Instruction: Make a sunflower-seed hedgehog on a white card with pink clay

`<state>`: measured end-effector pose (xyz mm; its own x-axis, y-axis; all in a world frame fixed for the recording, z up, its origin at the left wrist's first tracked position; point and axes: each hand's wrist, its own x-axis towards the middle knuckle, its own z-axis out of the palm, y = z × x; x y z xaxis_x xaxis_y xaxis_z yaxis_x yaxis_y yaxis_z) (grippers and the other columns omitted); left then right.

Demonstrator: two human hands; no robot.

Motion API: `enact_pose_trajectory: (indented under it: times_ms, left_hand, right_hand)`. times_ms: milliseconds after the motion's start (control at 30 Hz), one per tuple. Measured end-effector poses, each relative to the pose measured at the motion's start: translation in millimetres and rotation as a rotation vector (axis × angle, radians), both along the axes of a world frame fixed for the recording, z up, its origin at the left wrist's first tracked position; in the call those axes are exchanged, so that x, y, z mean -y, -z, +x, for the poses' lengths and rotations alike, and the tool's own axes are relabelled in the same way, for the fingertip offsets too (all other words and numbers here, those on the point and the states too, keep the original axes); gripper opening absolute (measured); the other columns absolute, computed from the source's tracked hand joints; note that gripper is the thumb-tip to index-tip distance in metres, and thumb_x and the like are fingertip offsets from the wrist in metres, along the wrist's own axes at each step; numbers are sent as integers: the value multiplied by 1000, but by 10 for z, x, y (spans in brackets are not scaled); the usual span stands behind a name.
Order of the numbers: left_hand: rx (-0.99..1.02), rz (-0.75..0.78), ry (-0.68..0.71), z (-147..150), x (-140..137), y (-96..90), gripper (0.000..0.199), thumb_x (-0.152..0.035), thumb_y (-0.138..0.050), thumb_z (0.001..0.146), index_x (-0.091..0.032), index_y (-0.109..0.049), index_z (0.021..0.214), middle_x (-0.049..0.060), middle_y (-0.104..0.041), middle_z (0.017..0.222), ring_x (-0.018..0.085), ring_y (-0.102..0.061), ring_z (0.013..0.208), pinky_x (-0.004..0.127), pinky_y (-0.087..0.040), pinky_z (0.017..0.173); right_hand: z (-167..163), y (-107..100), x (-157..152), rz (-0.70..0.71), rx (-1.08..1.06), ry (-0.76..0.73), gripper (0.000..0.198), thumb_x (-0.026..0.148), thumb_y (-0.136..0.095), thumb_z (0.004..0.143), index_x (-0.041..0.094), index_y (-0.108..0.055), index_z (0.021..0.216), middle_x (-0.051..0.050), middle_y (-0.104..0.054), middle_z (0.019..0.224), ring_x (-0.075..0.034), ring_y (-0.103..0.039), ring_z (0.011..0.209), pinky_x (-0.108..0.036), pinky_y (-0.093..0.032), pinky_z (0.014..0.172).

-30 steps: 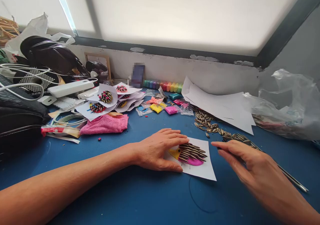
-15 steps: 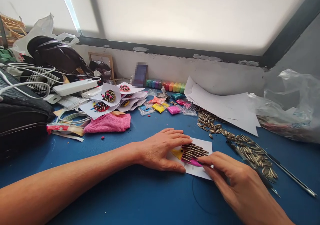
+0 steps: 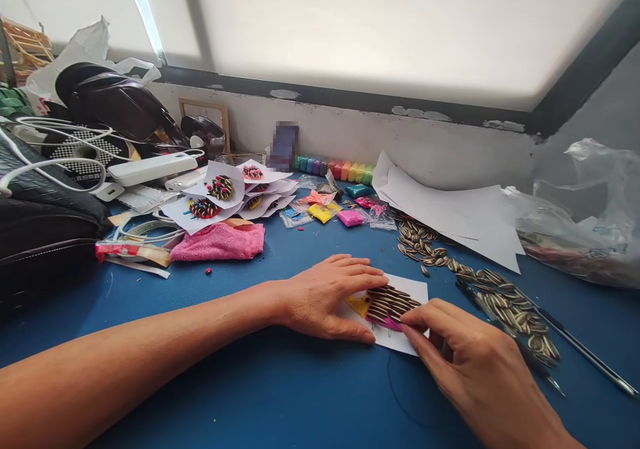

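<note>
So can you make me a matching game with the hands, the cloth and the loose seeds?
1. left hand
2. right hand
3. cloth
4. loose seeds

A. strewn in front of the big white sheets
B. over the right side of the paper
C. pink and crumpled
D. spread over the paper's left side

Pairs: 1-D, 2-B, 3-C, 4-A

bare left hand (image 3: 333, 302) and forearm (image 3: 150, 362)

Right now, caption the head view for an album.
Left hand on white paper, right hand at the pink shape studded with seeds.
</note>
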<state>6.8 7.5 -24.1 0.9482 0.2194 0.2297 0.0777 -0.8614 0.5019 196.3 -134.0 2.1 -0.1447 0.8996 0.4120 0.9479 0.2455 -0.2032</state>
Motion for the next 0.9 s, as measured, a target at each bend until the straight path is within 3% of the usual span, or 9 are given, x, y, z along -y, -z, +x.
enact_pose_trajectory:
  times_ms: [233, 467, 900]
  left_hand:
    - [3, -9, 1, -2, 5, -5, 73, -62, -59, 86, -18, -45, 143, 12, -46, 149, 31, -36, 141, 46, -23, 119]
    - [-25, -42, -1, -3, 7, -19, 74, -61, -58, 86, -20, -42, 145, 10, -43, 151, 30, -31, 144, 47, -19, 120]
    - [-20, -46, -3, 2, 13, -22, 75, -61, -61, 85, -19, -43, 145, 11, -44, 151, 32, -32, 144, 47, -20, 120]
  right_hand:
    - [-45, 4, -41, 9, 2, 14, 18, 23, -53, 90, 25, -63, 75, 4, -66, 68, -11, -62, 54, -21, -45, 48]
    - [-46, 3, -22, -33, 11, -4, 21, 21, -48, 93, 26, -67, 85, 1, -71, 80, -13, -68, 65, -23, -50, 57]
    - [-40, 41, -24, -36, 128, -4, 25, 20, -44, 95, 25, -59, 75, 1, -62, 69, -13, -62, 59, -21, -44, 51]
